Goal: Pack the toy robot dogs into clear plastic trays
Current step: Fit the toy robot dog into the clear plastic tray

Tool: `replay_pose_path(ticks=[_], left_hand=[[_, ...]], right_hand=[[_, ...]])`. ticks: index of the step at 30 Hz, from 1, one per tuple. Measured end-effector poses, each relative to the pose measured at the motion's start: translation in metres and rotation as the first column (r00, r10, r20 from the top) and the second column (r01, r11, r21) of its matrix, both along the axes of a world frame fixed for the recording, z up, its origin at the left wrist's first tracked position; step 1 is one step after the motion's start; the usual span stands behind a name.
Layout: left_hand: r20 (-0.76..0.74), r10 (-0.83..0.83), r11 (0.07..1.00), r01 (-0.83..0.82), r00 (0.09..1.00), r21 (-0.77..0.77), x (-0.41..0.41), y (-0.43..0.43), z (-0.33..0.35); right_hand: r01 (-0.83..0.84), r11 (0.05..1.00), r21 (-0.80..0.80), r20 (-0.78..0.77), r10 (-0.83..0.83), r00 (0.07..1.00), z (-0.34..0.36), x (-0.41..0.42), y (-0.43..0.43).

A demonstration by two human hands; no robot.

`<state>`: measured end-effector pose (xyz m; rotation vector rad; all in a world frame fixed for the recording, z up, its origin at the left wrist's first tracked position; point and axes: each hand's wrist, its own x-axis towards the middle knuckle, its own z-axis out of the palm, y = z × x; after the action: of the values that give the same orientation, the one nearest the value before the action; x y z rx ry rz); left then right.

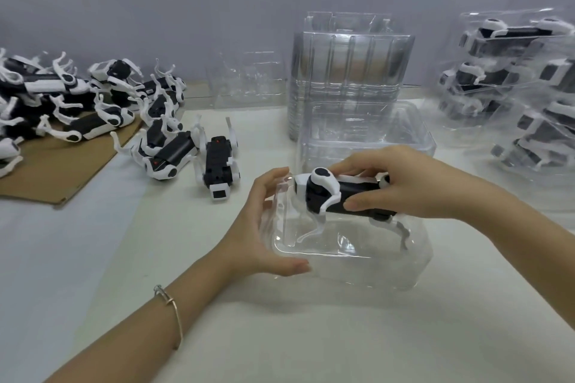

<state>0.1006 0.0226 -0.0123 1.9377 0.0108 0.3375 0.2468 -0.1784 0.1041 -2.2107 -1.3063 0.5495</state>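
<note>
A black and white toy robot dog lies on its side over a clear plastic tray in the middle of the table, its white legs reaching down into the tray. My right hand grips the dog's body from above, fingers along the top and thumb on the near side. At the tray's left end my left hand holds the rim, fingers on the far corner and thumb on the near edge.
Several loose robot dogs are heaped at the left on brown cardboard, and one dog lies alone near the centre. A tall stack of empty trays stands behind. Packed trays are piled at the right.
</note>
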Motion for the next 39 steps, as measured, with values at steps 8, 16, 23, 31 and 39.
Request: replay_pose_path(ticks=[8,16,23,31,39], left_hand=[[0.044,-0.036,0.998,0.034,0.998,0.053,0.000,-0.004,0.007],[-0.023,-0.031,0.989,0.034,0.999,0.142,-0.001,-0.008,0.011],[-0.033,-0.106,0.976,0.111,0.994,0.186,-0.003,-0.006,0.012],[-0.230,0.290,0.877,-0.354,0.929,-0.325,0.060,0.014,0.054],[-0.310,0.009,0.977,-0.074,0.951,-0.199,0.079,-0.009,0.084]], right_hand=[[-0.087,0.995,-0.044,0.252,0.095,0.963,-0.014,0.003,0.006],[-0.239,0.959,-0.155,0.463,0.284,0.839,-0.039,0.001,-0.004],[-0.247,0.969,-0.025,0.589,0.214,0.779,-0.040,-0.005,-0.014],[0.776,0.518,0.360,-0.571,-0.535,0.623,-0.048,0.056,-0.045],[0.582,0.692,0.427,-0.593,-0.271,0.758,-0.070,0.048,-0.039]])
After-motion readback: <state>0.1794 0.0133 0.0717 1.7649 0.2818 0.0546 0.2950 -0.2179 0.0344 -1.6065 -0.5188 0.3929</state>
